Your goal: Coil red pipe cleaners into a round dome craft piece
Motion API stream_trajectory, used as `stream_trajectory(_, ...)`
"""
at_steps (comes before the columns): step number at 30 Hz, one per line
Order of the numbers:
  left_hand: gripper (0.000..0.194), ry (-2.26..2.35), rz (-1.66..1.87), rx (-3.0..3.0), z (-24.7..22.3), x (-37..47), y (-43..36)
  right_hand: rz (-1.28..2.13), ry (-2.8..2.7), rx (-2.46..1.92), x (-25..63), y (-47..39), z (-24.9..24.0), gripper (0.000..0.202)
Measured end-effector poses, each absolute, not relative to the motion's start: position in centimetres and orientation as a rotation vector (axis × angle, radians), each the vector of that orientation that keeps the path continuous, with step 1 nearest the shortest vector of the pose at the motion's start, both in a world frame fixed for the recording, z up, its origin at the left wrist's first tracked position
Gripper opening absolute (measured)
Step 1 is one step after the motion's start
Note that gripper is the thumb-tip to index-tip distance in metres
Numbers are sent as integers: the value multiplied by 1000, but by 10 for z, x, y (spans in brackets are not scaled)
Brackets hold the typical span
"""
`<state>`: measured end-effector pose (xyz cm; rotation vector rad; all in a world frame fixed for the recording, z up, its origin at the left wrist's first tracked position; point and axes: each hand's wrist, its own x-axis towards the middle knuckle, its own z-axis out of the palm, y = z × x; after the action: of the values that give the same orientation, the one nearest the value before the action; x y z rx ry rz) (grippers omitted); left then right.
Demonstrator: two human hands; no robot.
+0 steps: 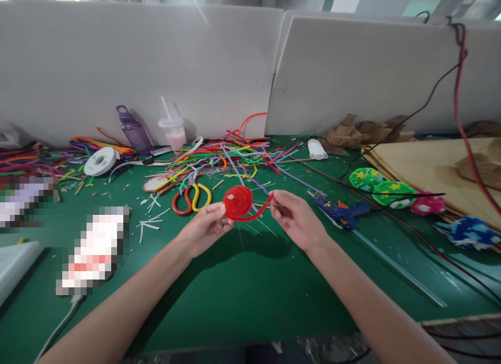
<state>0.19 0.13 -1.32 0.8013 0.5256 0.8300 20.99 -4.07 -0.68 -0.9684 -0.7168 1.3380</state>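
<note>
A coil of red pipe cleaner, wound into a round spiral with a small pale spot on it, is pinched at its left edge by my left hand. From the coil a loose red end runs right and curves up. My right hand pinches the tip of that end between thumb and fingers. Both hands are above the green table. Scissors with a red and a yellow handle lie just beyond my left hand. To the right of my right hand lies a blue glue gun with a clear glue stick.
Many coloured pipe cleaners are heaped at the back. A purple bottle, a lidded cup with a straw and a white spool stand left. Decorated pieces lie right by cardboard. Cables cross the right side.
</note>
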Motion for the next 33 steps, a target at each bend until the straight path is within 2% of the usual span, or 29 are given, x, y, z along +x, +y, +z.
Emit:
stream_trajectory(8,25,569,745,832,-13,0,2,1306,-871,-980,222,-45,1,23)
stream_trajectory(15,24,617,692,920,-17,-2,5,775,-1137,-1116,226,-46,4,9)
stream_trajectory(17,25,616,681,927,-18,-2,6,718,-1198,-1108,226,-46,5,8)
stream_trajectory(26,29,616,610,989,-16,-3,3,864,-1203,-1034,225,-47,6,10)
stream_trajectory(33,27,626,618,1023,-14,-3,4,847,-1196,-988,225,-47,4,6)
